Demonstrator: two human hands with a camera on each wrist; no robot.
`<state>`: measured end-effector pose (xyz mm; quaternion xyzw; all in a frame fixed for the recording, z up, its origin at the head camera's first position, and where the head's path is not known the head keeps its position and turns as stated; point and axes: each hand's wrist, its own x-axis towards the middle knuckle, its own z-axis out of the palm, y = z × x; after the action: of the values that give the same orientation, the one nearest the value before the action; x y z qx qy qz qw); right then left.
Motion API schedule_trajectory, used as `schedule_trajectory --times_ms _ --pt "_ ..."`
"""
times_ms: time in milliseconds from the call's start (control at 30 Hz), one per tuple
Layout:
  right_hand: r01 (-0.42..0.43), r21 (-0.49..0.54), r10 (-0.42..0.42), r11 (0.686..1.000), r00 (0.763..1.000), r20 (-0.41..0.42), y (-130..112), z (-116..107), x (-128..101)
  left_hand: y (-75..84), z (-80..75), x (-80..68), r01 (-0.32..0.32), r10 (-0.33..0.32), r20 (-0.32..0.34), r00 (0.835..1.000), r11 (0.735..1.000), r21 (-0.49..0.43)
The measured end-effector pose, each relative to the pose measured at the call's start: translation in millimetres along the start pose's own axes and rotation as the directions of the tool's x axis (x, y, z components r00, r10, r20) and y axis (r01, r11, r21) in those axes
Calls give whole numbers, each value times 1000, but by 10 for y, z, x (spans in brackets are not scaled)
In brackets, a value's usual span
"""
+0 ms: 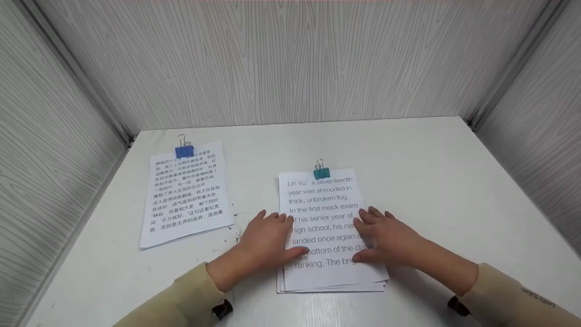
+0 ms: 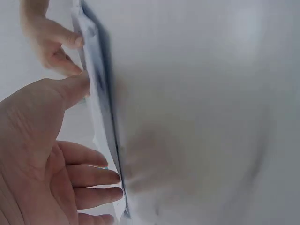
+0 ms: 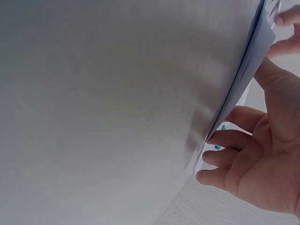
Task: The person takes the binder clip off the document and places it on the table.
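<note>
A stack of printed English pages [image 1: 324,222] lies on the white table, with a teal binder clip [image 1: 322,173] on its top edge. The lower sheets stick out unevenly at the bottom. My left hand [image 1: 268,240] is at the stack's left side, thumb laid over the top page and fingers along the edge. On the opposite side, my right hand [image 1: 390,236] touches the right edge, its thumb also over the page. Both wrist views show extended fingers against the side of the paper stack [image 2: 99,103], and the right wrist view catches a bit of the teal clip [image 3: 218,146].
To the left lies a second stack of pages with Chinese text [image 1: 186,200], held by a blue binder clip [image 1: 184,151]. Small dark marks [image 1: 238,227] show on the table [image 1: 408,150] beside it. Wood-grain panels [image 1: 290,63] enclose the back and both sides.
</note>
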<state>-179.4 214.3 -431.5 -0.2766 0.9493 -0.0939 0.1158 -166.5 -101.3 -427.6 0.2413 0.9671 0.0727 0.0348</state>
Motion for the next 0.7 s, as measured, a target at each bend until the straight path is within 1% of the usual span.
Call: schedule_trajectory --times_ms 67,167,267,333,400,467,600,700 --pt "-3 -9 3 1000 1000 5 0 5 6 -48 -73 65 17 -18 -62 998 1000 -15" --pt "-1 -23 1 1000 1000 8 -2 9 11 -150 -181 189 43 -50 -139 989 998 -51" --pt "3 -36 -3 999 1000 11 -5 10 14 -269 -265 320 80 -97 -195 976 993 -89" --pt "11 -44 -10 999 1000 10 -6 11 18 -355 -294 402 100 -128 -220 967 986 -133" --pt "21 -49 -20 999 1000 8 -10 11 22 -431 -296 478 127 -165 -228 959 976 -175" --pt "25 -51 -24 998 1000 9 -12 12 22 -511 -271 561 145 -197 -223 955 962 -231" --pt "23 -59 -23 998 1000 6 -13 8 21 -651 -198 719 162 -238 -189 953 924 -347" --pt "13 -55 -13 998 1000 9 -12 18 18 -732 -134 802 157 -247 -166 955 893 -422"
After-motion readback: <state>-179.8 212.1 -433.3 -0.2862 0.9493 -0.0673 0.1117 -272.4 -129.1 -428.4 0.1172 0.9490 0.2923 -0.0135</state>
